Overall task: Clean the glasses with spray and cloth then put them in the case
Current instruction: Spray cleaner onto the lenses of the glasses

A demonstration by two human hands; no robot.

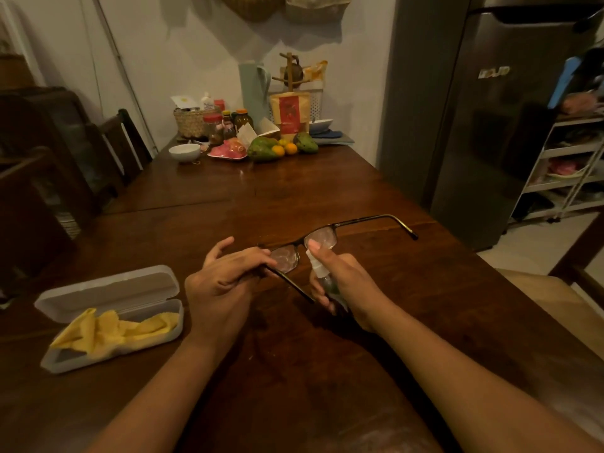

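Dark-framed glasses (322, 238) hang unfolded above the middle of the wooden table (327, 191). My left hand (222, 282) pinches their near temple arm between thumb and fingers. My right hand (346, 282) grips a small clear spray bottle (318, 271) just right of the left lens, index finger on top of its white nozzle, which points at the lenses. Both lenses look misted. An open grey glasses case (108, 289) lies at the left, with a crumpled yellow cloth (114, 328) in its lower half.
At the table's far end stand a white bowl (184, 152), jars, a woven basket (192, 120), fruit (277, 147) and a red pouch (289, 114). Dark wooden chairs (65, 165) line the left side. A grey fridge (490, 119) and a white shelf rack (568, 168) stand at the right.
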